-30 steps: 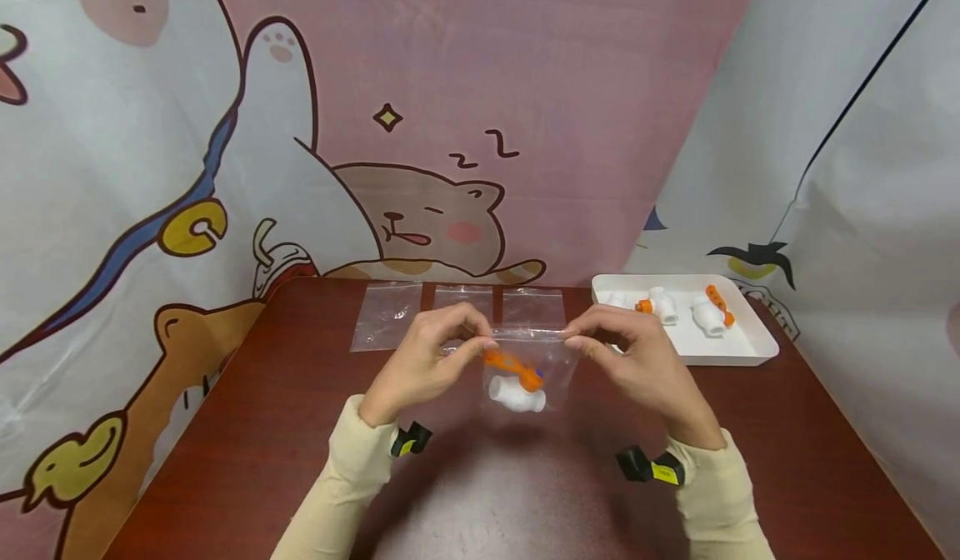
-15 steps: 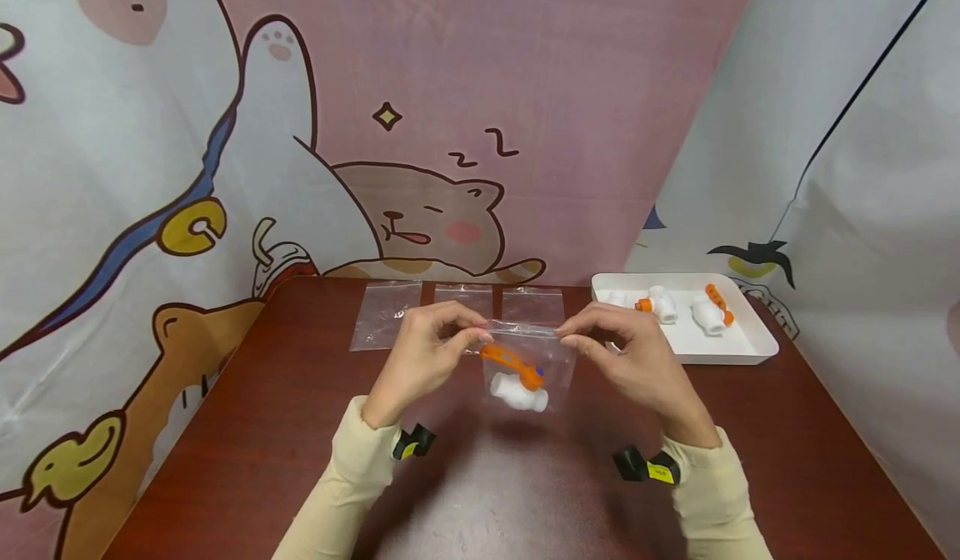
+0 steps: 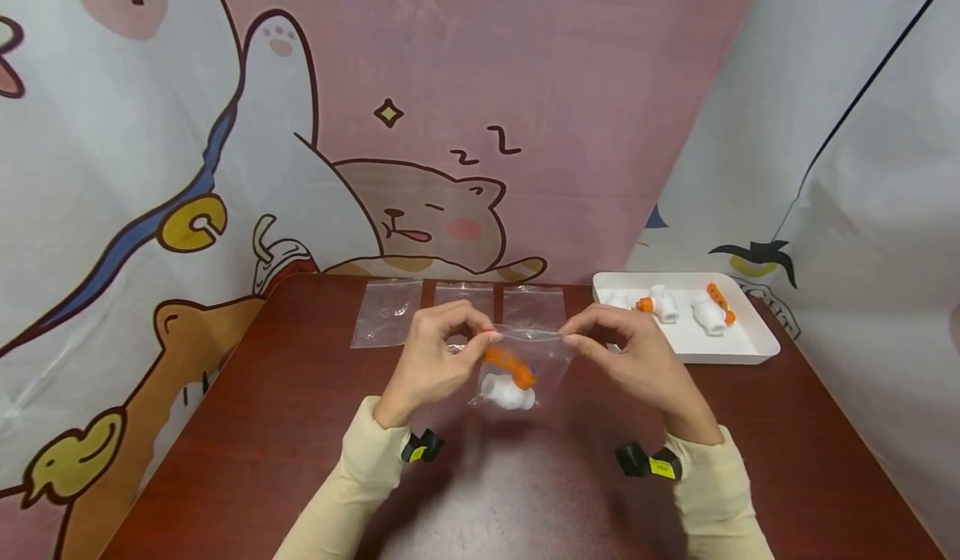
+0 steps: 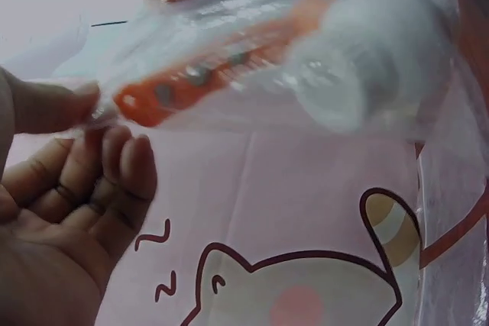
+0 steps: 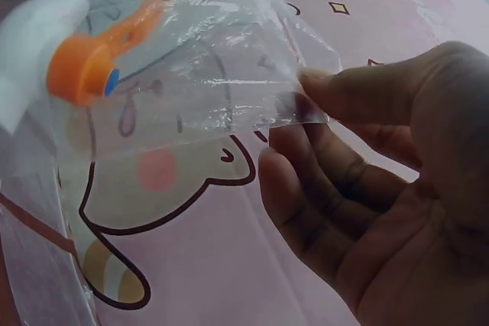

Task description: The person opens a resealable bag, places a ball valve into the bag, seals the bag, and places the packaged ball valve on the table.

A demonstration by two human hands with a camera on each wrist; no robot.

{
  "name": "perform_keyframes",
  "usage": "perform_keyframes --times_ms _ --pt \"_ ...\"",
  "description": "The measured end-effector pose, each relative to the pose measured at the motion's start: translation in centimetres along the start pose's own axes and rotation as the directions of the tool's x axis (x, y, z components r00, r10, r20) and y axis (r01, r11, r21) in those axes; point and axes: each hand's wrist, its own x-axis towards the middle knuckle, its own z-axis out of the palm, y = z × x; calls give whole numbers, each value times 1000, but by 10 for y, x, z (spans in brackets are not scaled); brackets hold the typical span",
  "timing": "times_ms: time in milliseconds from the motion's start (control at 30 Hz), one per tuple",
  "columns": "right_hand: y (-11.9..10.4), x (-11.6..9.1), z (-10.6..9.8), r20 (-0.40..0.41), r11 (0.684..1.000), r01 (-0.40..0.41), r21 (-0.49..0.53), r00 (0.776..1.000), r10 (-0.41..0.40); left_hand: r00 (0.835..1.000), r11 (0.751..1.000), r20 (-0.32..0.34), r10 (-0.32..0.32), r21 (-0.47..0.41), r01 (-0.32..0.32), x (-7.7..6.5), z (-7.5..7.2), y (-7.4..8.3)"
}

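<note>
left hand (image 3: pixel 431 360) and right hand (image 3: pixel 630 352) each grip, pinching, the bag (image 3: pixel 525 360) holding a valve (image 3: pixel 506 385).

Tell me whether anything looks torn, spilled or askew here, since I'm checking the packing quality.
Nothing stands out. The clear bag looks intact, held at its top corners by the left hand and right hand, with the white-and-orange valve inside. Two more valves lie in the white tray.

Dark wooden table (image 3: pixel 247 427) with three empty bags (image 3: pixel 386 314), white tray (image 3: pixel 757 345)
</note>
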Motion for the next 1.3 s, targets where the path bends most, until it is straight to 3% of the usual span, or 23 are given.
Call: perform_keyframes --times_ms 267,500,600,867,1300 --pt "-12 2 13 -7 998 51 -34 999 -51 997 997 38 66 -44 -64 2 3 2" --pt "-27 5 28 -13 966 170 -193 984 -176 997 998 68 35 -55 -32 0 5 4" --pt "-30 6 33 -8 958 201 -205 978 -207 996 997 88 9 -72 -3 -1 8 5" --pt "-29 6 36 4 963 205 -174 978 -208 992 988 112 -60 -137 75 -1 11 8" --pt "-19 4 36 1 975 177 -135 984 -178 994 990 97 -44 -133 57 -2 17 8"
